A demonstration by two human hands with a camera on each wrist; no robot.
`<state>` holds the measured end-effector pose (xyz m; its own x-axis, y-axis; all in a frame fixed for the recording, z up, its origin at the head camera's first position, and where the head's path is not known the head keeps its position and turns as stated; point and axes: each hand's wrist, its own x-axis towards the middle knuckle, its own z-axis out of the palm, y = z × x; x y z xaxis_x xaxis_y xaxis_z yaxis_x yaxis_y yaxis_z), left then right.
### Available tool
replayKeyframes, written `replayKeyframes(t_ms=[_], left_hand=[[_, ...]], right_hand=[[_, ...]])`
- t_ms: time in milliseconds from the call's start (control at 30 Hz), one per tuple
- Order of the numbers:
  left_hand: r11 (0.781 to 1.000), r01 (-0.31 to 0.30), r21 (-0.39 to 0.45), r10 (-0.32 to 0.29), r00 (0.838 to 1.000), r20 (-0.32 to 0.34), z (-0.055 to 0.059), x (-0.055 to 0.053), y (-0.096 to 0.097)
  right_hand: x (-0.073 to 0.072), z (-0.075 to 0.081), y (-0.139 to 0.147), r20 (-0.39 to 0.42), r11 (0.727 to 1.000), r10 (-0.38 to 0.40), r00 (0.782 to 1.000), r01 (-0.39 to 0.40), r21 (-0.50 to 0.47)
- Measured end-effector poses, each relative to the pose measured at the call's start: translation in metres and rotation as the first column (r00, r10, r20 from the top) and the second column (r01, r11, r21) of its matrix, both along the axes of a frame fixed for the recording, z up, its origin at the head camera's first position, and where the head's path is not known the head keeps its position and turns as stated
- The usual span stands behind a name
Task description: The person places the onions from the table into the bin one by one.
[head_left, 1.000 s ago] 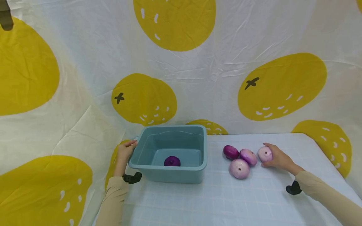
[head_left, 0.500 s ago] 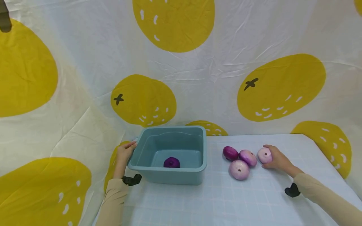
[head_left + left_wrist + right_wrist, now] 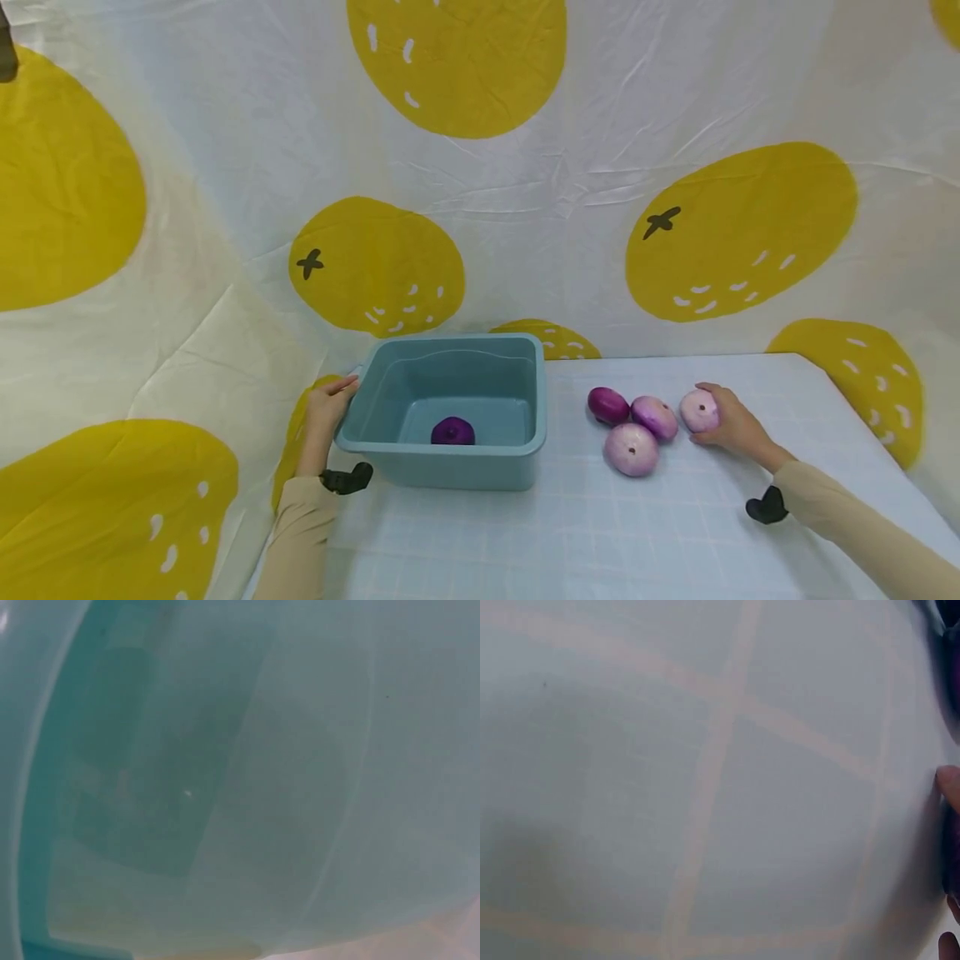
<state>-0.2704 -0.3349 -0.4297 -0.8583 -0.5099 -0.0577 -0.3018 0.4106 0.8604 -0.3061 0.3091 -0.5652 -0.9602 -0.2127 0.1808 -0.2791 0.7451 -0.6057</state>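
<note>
My left hand (image 3: 325, 411) is at the left side of a blue-green plastic basin (image 3: 480, 467), with its fingertips partly hidden at the rim. One dark purple onion (image 3: 453, 431) lies inside on the bottom. Over on the right, my right hand (image 3: 737, 427) holds a pale purple onion (image 3: 697, 411) on the table, thumb on the near side and fingers at the far side. A fingertip (image 3: 949, 784) and a dark purple edge show at the right border of the right wrist view. The left wrist view is filled by the basin's wall (image 3: 300, 772).
Left of the held onion, a dark purple onion (image 3: 608, 405), a two-toned onion (image 3: 655, 417) and a large pale onion (image 3: 632, 449) sit close together. A light checked cloth (image 3: 570, 542) covers the table. A fruit-printed curtain (image 3: 525, 225) hangs behind it.
The view has shifted slightly. Both hands, the basin and the onions keep their places, with my right hand at the same pale onion throughout.
</note>
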Motion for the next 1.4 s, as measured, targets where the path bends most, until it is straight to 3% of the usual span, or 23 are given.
replayKeyframes(t_ms=[267, 433, 667, 867, 1067, 1400], left_hand=[[1.000, 0.007, 0.002, -0.007, 1.000, 0.027, 0.001, 0.001, -0.002], [1.000, -0.008, 0.017, 0.008, 1.000, 0.025, 0.000, 0.001, -0.002], [1.000, -0.018, 0.008, 0.018, 0.999, 0.033, 0.001, 0.002, -0.004], [1.000, -0.023, 0.002, 0.023, 1.000, 0.012, 0.001, 0.002, -0.005], [1.000, -0.018, 0.025, 0.018, 1.000, 0.019, 0.001, 0.000, -0.005], [0.998, -0.020, 0.060, 0.018, 0.999, 0.032, 0.001, -0.003, 0.000]], right_hand=[[0.003, 0.002, -0.005, 0.004, 0.996, -0.064, 0.998, 0.063, 0.058], [0.004, 0.016, -0.012, -0.066, 0.989, -0.061, 0.996, 0.069, 0.128], [0.006, 0.038, -0.028, -0.115, 0.989, -0.023, 0.993, 0.039, 0.140], [0.008, 0.056, -0.047, -0.110, 0.998, 0.053, 0.993, -0.050, 0.033], [0.013, 0.078, -0.069, -0.125, 0.990, 0.124, 0.984, -0.132, -0.055], [0.012, 0.110, -0.107, -0.216, 0.976, 0.202, 0.955, -0.214, -0.037]])
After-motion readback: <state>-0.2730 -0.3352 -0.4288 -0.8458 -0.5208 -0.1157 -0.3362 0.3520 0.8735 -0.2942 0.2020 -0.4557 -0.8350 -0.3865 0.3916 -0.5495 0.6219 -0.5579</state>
